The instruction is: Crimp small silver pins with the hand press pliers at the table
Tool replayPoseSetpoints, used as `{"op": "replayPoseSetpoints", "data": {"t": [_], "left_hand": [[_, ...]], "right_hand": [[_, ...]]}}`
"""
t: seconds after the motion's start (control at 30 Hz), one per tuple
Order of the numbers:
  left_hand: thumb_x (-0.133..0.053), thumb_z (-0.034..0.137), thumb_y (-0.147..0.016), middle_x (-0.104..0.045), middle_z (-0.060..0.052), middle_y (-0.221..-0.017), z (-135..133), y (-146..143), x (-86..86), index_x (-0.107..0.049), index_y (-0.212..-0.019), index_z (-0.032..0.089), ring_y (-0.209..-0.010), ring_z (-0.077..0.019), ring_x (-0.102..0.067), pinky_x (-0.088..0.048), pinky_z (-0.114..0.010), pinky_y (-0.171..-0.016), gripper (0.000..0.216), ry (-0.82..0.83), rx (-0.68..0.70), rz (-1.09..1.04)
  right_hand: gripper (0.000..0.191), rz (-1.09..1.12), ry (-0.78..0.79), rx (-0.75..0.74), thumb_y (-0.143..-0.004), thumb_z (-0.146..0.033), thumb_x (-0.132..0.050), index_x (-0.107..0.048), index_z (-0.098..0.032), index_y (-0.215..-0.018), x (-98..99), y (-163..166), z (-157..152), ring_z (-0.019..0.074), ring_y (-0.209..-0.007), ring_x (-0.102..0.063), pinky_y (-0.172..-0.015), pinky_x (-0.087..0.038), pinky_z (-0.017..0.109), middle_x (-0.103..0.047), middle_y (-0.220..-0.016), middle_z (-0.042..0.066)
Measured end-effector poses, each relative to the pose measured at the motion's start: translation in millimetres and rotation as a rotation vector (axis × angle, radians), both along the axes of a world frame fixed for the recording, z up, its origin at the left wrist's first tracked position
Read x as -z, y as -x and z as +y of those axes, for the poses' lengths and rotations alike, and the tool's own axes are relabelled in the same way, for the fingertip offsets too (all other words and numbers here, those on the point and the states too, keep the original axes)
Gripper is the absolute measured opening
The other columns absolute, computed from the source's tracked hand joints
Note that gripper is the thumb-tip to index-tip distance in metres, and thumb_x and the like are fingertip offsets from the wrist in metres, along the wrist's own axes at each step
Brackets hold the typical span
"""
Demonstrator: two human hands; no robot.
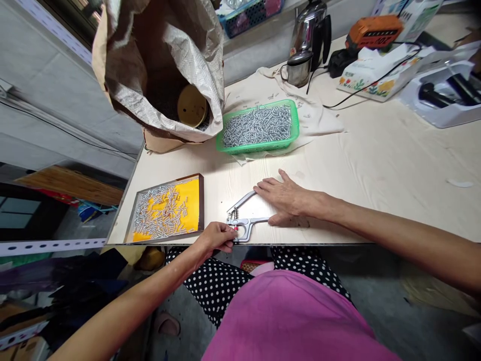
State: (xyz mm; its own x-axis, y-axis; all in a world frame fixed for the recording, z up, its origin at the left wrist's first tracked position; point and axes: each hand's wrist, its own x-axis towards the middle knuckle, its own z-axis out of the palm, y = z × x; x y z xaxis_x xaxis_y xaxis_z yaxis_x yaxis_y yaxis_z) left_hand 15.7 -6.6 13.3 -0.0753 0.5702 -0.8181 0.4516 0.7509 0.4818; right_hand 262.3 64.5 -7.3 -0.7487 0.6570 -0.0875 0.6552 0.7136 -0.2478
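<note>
A pair of snap fastener pliers (pixel 246 221) lies flat at the table's front edge, handles spread apart. My right hand (pixel 283 198) reaches across both handles, fingers against the upper one and thumb at the lower one. At the jaw end, my left hand (pixel 220 236) is closed in a pinch beside a small red part (pixel 236 228). What its fingertips hold is hidden. Left of the pliers sits a shallow tray (pixel 201 203) with a yellow bottom and many small silvery metal pieces. A green plastic basket (pixel 259 147), heaped with similar pieces, stands behind the pliers.
A large open woven sack (pixel 195 40) with a round tub (pixel 192 105) inside stands at the back left. Farther right are a metal kettle (pixel 310 30), a metal cup (pixel 299 69), an orange box (pixel 374 31), a flowered carton (pixel 376 75) and a cable.
</note>
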Motion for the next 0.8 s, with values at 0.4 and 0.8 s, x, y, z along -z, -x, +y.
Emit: {"op": "replayPoseSetpoints", "data": {"t": [0.4, 0.8], "left_hand": [[-0.057, 0.038, -0.091, -0.063, -0.008, -0.094, -11.2, -3.2, -9.9, -0.068, -0.094, 0.016, -0.086, -0.0211, -0.061, -0.052, -0.036, -0.081, 0.025, -0.779, 0.634, 0.496], [-0.055, 0.048, -0.092, -0.058, -0.013, -0.117, 33.2, -46.9, 24.6, -0.048, -0.131, 0.012, -0.105, -0.0282, -0.049, -0.046, -0.043, -0.09, 0.054, -1.021, 1.172, 0.478]], "right_hand": [[0.029, 0.049, -0.082, 0.037, -0.076, -0.027, -0.065, -0.061, -0.012, -0.101, 1.5, 7.8, -28.2, 0.028, -0.098, -0.051, -0.098, -0.035, 0.047, -0.062, -0.103, 0.013], [0.035, 0.1, -0.031, 0.209, -0.082, -0.031, -0.07, -0.06, -0.015, -0.111, -2.5, 7.8, -41.4, 0.0265, -0.098, -0.051, -0.074, -0.045, 0.035, -0.06, -0.108, 0.014]]}}
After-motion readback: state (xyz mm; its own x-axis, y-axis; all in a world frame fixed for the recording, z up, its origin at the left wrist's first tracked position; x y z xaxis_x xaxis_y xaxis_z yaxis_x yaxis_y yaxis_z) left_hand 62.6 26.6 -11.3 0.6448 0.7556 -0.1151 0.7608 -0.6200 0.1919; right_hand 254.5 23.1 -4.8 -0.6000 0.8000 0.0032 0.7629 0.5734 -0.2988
